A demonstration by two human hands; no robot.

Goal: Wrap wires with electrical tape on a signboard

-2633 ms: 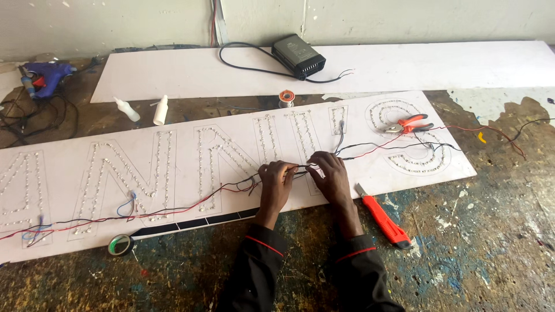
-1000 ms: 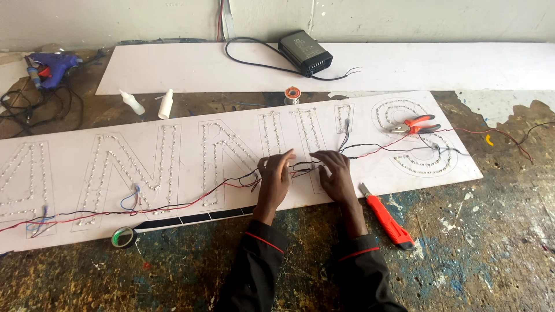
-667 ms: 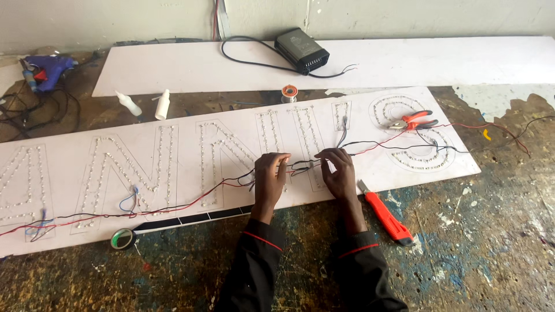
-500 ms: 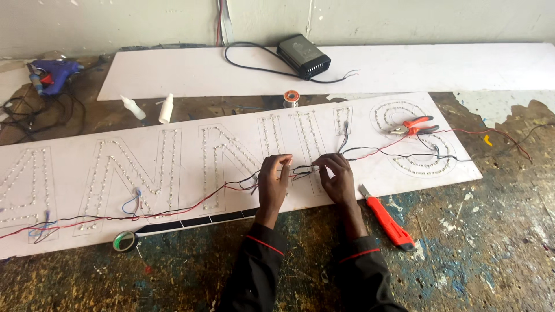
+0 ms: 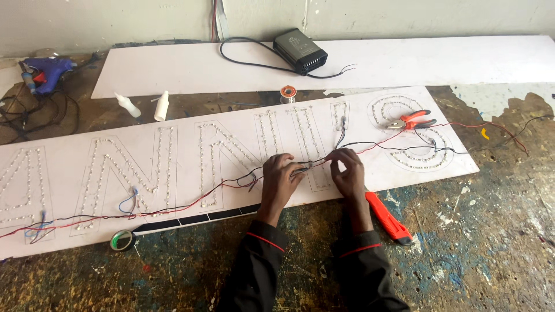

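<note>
Both hands are working low on the white sign board (image 5: 191, 173), wrists coming in from the bottom edge in dark sleeves with red cuff lines. The left hand (image 5: 279, 180) is lying palm down, fingers curled and pinching the wire joint (image 5: 306, 167) at their tips. The right hand (image 5: 348, 172) is arching above the board, fingertips pressed together on the same wire bundle, just beside the left. The red and black wires (image 5: 191, 199) are running across the board's lower half to the far left end, and rightward past the round letter outline (image 5: 413, 133).

The board is lying long and slanted on the paint-stained table (image 5: 474, 254), carrying large letter outlines made of dotted lights. Red-handled pliers (image 5: 410, 120) are sitting on the round outline. An orange utility knife (image 5: 388, 217) is lying on the table just beside the right forearm. A green tape roll (image 5: 122, 240) is resting at the board's front edge, next to a black strip (image 5: 196, 218). Behind the board: two small white bottles (image 5: 144, 106), a solder spool (image 5: 287, 92), a second white sheet (image 5: 404, 60) bearing a black power box (image 5: 299, 51), and a blue glue gun (image 5: 46, 70) far left.
</note>
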